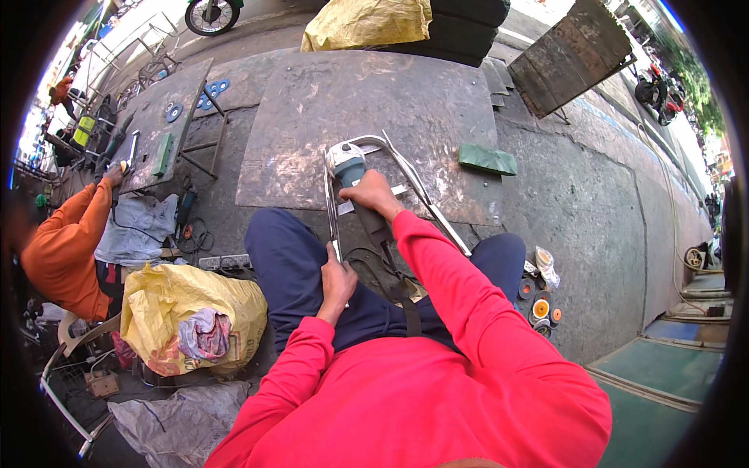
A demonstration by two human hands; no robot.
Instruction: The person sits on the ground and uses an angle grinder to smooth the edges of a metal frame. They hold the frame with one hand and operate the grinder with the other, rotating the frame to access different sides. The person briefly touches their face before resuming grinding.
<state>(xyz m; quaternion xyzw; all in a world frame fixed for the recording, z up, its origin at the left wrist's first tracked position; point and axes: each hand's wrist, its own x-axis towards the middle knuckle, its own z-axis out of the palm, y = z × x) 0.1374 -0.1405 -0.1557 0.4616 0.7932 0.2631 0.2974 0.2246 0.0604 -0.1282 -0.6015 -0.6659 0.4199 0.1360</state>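
Scuffed metal sheet (374,93) lies before the seated person, and over its near part, ahead of the lap, are one grinder (353,170) and one silver frame (413,173). The grinder's head points away and slightly left, beside the frame's left bar; its long axis slants back rightward. The frame's two long bars run front to back, joined end outermost. The right hand (373,193) wraps the grinder's body; the left hand (339,282) grasps the left bar's near end. Farther out are one green block (488,159) at right and two yellow sacks, one ahead (367,27), one at left (211,285).
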